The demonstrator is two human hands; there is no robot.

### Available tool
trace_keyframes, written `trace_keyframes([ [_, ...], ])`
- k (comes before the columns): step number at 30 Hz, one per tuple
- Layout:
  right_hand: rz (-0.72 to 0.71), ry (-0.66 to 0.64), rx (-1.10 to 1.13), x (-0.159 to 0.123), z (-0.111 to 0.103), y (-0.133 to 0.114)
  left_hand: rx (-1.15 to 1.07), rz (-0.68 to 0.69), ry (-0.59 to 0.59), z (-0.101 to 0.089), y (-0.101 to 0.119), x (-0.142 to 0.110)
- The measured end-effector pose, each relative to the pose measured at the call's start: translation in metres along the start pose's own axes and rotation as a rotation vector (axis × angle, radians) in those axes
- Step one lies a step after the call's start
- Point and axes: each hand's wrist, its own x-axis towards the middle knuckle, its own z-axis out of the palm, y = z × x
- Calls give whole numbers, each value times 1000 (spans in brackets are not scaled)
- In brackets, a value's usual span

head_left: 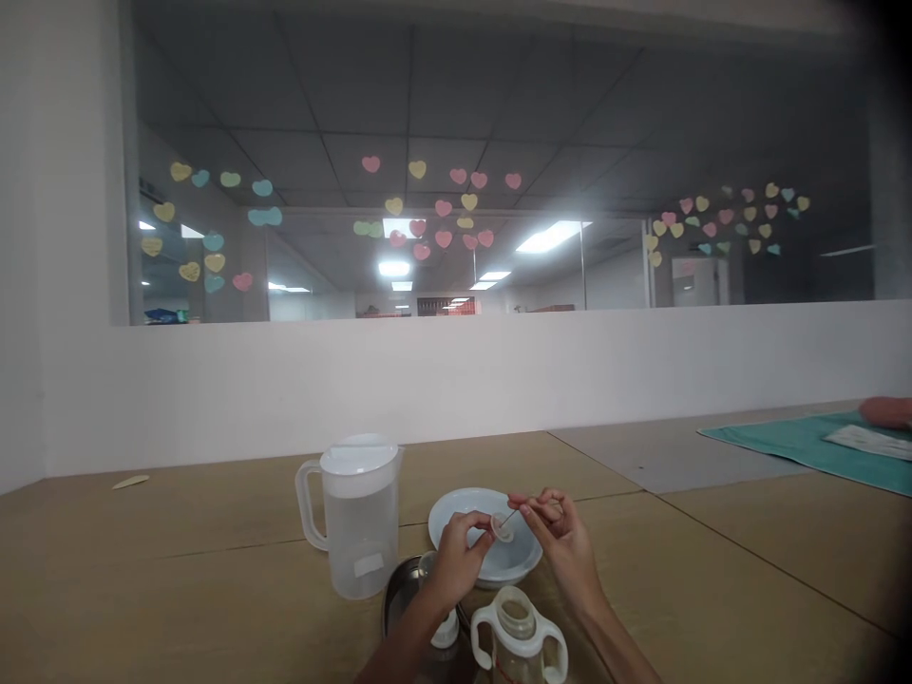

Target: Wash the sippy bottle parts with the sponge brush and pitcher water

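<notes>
A small translucent round piece (503, 529) is pinched between the thumb and fingers of the left hand (462, 559); it is held above the white bowl (443, 513). By the right hand (561, 543), just beside it, a thin rod (509, 518) is gripped between thumb and fingertips, its lower end pointed down at the round piece; whether the two touch cannot be told.

Below the hands, on the near side of the bowl, a two-handled bottle (516, 638) is seen with its mouth uncovered. Under the left forearm, a metal tray (394, 594) is partly hidden, and a white-topped item (446, 630) is half covered by the arm. To the left of the tray, a lidded pitcher (361, 532) is stood upright on the table (214, 589), its handle turned left.

Farther off, a flat beige piece (130, 483) is seen at the far left, and a teal cloth (776, 435) is spread at the right. Behind the table, the window (463, 85) is dotted with heart-shaped notes (443, 208).
</notes>
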Motion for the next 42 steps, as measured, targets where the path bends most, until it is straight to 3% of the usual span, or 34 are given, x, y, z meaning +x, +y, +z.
trace_keyframes([
  [6, -45, -3, -181, -2, 1, 8, -12, -27, -5, 1, 5, 0],
  [15, -107, -33, -307, -3, 0, 16, 68, 101, 45, 2, 17, -1],
  [22, -216, -90, -519, -13, 1, 21, 650, 220, -102, -7, 19, 1],
  [26, -207, -91, -506, -16, -2, 29, 807, 250, -133, -12, 16, 2],
  [35, -141, 17, -449, -19, -4, 30, 750, 235, -157, -8, 14, -1],
  [42, -324, -160, -659, -17, 0, 20, 571, 220, -150, -7, 9, -2],
])
